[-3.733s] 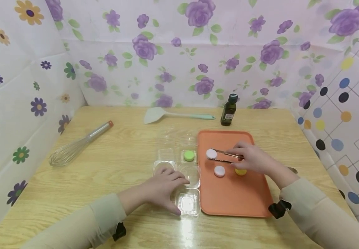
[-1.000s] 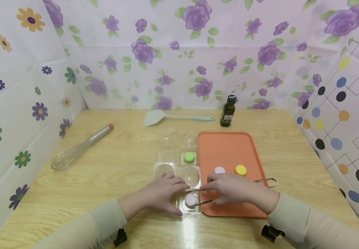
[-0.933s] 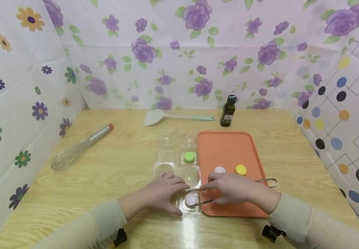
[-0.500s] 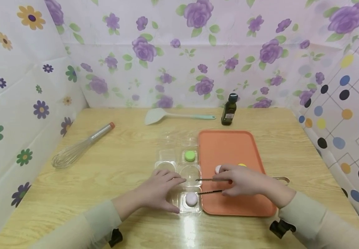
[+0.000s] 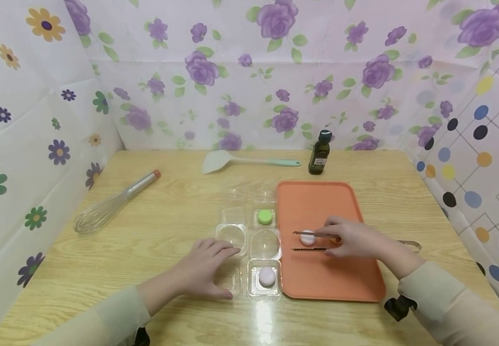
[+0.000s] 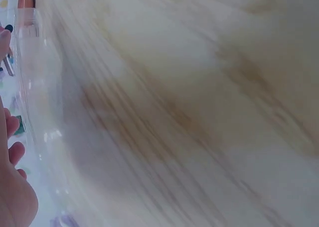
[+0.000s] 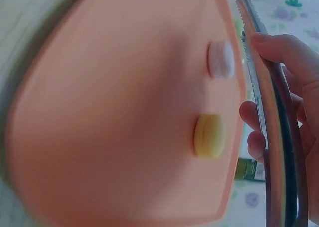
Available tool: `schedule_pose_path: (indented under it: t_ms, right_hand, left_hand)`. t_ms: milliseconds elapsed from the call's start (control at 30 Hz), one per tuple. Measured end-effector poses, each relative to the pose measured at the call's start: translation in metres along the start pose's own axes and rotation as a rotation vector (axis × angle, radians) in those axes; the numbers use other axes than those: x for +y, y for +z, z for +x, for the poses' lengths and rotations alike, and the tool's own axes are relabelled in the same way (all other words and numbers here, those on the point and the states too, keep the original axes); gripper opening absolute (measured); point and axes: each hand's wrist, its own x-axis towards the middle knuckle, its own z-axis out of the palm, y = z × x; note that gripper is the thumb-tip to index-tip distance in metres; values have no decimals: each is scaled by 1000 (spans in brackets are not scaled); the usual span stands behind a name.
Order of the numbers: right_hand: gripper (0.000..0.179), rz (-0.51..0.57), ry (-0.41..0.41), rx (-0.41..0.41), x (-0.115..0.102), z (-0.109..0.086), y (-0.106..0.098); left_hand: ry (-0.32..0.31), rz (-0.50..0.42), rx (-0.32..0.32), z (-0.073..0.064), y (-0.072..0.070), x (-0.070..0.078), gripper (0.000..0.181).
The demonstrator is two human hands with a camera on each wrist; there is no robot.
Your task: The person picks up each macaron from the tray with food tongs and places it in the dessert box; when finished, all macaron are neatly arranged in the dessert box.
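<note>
My right hand (image 5: 351, 239) holds metal tongs (image 7: 274, 137) over the orange tray (image 5: 318, 202). In the head view the tongs' parted tips lie on either side of a pale macaron (image 5: 307, 237). A yellow macaron (image 7: 209, 135) sits on the tray near it, mostly covered by my right hand in the head view. My left hand (image 5: 197, 269) is beside the clear plastic boxes, fingers relaxed, overlapping the front left one (image 5: 237, 281). A pale lilac macaron (image 5: 267, 277) lies in the front right box, and a green macaron (image 5: 265, 216) in one farther back.
A whisk (image 5: 117, 202) lies at the left of the table. Along the back are a spatula (image 5: 249, 161) with a pale green handle and a dark glass bottle (image 5: 319, 154). Clear lids (image 5: 265, 243) stand open between the box bases. Patterned cloth walls enclose three sides.
The tongs carried a lilac macaron from the tray into the front right box and let it go. My right hand then moved back over the tray; my left hand drew back to the left.
</note>
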Motion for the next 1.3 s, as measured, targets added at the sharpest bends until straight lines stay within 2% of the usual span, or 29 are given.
schedule_pose_path:
  t_ms: [367,600,900,1167,1300]
  right_hand:
    - [41,-44,14,3,18,-3,-3]
    - [41,-59,37,10,18,-3,-8]
    - [37,-70,21,4,24,-4,-3]
    - [35,-58,4,29,16,2,-5]
    - [36,-62,-33,33,7,10,-7]
  left_hand:
    - [-22,22,-35,-15,-3,-13,93]
    - [-27,3,-39,-16,-5,-12,93]
    - [-37,19,-43,-17,-4,-15,89]
    - [-53,5,-48,-16,-6,-15,84]
    - [-54,3,-52,-16,-6,-15,83]
